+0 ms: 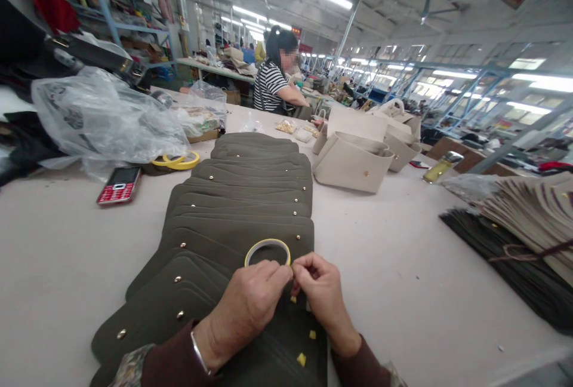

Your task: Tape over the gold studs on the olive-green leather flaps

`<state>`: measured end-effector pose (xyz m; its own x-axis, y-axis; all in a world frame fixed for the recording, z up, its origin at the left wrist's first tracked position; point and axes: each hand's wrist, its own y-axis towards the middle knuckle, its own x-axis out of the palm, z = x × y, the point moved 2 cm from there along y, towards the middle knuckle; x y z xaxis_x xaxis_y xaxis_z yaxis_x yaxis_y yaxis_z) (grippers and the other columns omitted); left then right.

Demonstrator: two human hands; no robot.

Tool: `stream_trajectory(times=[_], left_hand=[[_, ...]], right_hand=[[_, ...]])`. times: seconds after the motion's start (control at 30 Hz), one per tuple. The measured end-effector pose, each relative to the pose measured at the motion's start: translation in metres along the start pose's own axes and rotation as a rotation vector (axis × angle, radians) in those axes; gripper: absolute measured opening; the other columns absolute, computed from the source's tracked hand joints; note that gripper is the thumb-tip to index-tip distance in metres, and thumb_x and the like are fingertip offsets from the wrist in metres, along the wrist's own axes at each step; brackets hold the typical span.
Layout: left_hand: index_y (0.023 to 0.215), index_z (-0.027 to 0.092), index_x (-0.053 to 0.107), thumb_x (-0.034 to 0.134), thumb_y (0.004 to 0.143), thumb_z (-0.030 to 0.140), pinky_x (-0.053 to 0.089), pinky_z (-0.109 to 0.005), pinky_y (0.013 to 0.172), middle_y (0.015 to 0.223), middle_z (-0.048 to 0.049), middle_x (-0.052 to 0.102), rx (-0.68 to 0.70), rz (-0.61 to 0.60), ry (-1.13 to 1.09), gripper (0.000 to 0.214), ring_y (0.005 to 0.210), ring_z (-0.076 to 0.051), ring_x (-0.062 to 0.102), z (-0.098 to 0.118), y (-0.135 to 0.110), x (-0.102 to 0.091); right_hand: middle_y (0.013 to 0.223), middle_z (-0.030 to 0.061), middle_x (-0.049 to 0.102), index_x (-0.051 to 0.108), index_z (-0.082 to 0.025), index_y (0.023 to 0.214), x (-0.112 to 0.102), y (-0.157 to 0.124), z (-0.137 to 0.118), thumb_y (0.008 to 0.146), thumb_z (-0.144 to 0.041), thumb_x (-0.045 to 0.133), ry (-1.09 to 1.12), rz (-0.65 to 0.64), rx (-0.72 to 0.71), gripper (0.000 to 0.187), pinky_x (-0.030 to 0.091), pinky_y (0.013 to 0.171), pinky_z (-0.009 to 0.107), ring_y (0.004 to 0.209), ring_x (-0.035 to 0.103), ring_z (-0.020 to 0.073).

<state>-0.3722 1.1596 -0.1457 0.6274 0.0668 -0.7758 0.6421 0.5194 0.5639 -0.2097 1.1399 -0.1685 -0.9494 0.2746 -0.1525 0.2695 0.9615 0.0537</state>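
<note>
My left hand is closed on a roll of yellow tape, its ring standing up above the fingers. Close against it, my right hand pinches at the tape's edge, thumb and forefinger together; whether a torn piece sits between them is too small to make out. Under both hands lie overlapping dark olive bag flaps, a row of them fanned away from me, with small gold studs. Small yellow tape pieces stick to the nearest dark panel, below my right hand.
To the left are a red phone, more yellow tape rolls and crumpled clear plastic. Beige handbags stand beyond, right of the flaps. A bottle and stacked panels are at right. Another person works across the table.
</note>
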Motion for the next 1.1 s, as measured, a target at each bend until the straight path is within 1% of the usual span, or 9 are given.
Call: stream_trajectory(times=[0.07,0.13,0.23,0.33,0.43,0.63,0.8,0.93,1.1], left_hand=[[0.083,0.02,0.053,0.039,0.098,0.015,0.04,-0.028,0.06,0.069,0.0005,0.056,-0.011,-0.012,0.011,0.022,0.064,-0.015,0.051,0.003,0.0,0.001],[0.087,0.02,0.055,0.043,0.097,0.015,0.042,-0.029,0.064,0.077,-0.0005,0.06,-0.056,-0.104,0.052,0.016,0.07,-0.017,0.053,0.001,0.0,0.003],[0.093,0.02,0.057,0.05,0.093,0.013,0.046,-0.032,0.071,0.091,-0.0026,0.062,-0.115,-0.304,0.135,0.01,0.083,-0.02,0.055,-0.004,0.0,0.008],[0.093,0.02,0.057,0.052,0.093,0.015,0.047,-0.035,0.075,0.094,-0.0034,0.061,-0.144,-0.4,0.169,0.007,0.088,-0.023,0.053,-0.009,-0.001,0.012],[0.094,0.021,0.056,0.05,0.093,0.016,0.046,-0.037,0.076,0.094,-0.0032,0.059,-0.152,-0.402,0.164,0.007,0.088,-0.023,0.051,-0.01,-0.001,0.014],[0.093,0.021,0.055,0.05,0.093,0.015,0.042,-0.038,0.074,0.093,-0.0029,0.058,-0.132,-0.411,0.151,0.007,0.086,-0.024,0.049,-0.01,-0.002,0.015],[0.094,0.02,0.056,0.049,0.094,0.016,0.04,-0.038,0.074,0.094,-0.0031,0.058,-0.144,-0.422,0.149,0.008,0.085,-0.023,0.049,-0.009,-0.001,0.013],[0.094,0.02,0.056,0.048,0.094,0.014,0.039,-0.038,0.076,0.093,-0.0032,0.058,-0.151,-0.412,0.148,0.01,0.086,-0.022,0.049,-0.011,-0.001,0.013],[0.094,0.02,0.056,0.047,0.094,0.014,0.039,-0.037,0.076,0.094,-0.0031,0.059,-0.161,-0.401,0.131,0.011,0.087,-0.022,0.05,-0.013,-0.002,0.013]], right_hand=[[0.05,-0.0019,0.06,0.063,-0.016,0.07,-0.01,0.006,0.007,0.071,-0.038,0.068,0.116,-0.034,0.178,0.022,0.044,0.042,0.022,0.04,0.055,0.0118],[0.053,-0.0004,0.063,0.066,-0.014,0.072,-0.02,0.01,0.012,0.068,-0.04,0.073,0.115,-0.093,0.261,0.027,0.046,0.044,0.021,0.042,0.056,0.0107],[0.056,0.0002,0.064,0.069,-0.013,0.075,-0.028,0.01,0.014,0.071,-0.04,0.073,0.015,-0.153,0.265,0.027,0.047,0.046,0.02,0.044,0.056,0.0097],[0.056,0.0,0.063,0.071,-0.014,0.076,-0.026,0.005,0.013,0.076,-0.036,0.068,-0.124,-0.174,0.228,0.022,0.048,0.046,0.021,0.046,0.056,0.0107],[0.056,-0.001,0.062,0.071,-0.015,0.075,-0.022,0.002,0.01,0.078,-0.03,0.063,-0.253,-0.193,0.177,0.017,0.046,0.045,0.021,0.047,0.055,0.0113],[0.061,-0.0008,0.066,0.068,-0.017,0.067,-0.016,0.001,0.001,0.076,-0.017,0.055,-0.515,-0.209,-0.066,0.016,0.042,0.052,0.021,0.054,0.057,0.0117],[0.062,-0.0003,0.066,0.066,-0.018,0.068,-0.011,0.0,-0.001,0.076,-0.016,0.054,-0.607,-0.168,-0.117,0.015,0.043,0.056,0.022,0.055,0.059,0.013],[0.068,0.0014,0.069,0.068,-0.018,0.077,-0.011,0.0,0.004,0.08,-0.022,0.055,-0.569,-0.125,-0.082,0.014,0.049,0.059,0.024,0.06,0.063,0.0148],[0.066,-0.0011,0.064,0.06,-0.019,0.103,-0.02,-0.001,0.013,0.084,-0.039,0.056,-0.238,-0.124,0.188,0.028,0.051,0.045,0.025,0.052,0.062,0.0157]])
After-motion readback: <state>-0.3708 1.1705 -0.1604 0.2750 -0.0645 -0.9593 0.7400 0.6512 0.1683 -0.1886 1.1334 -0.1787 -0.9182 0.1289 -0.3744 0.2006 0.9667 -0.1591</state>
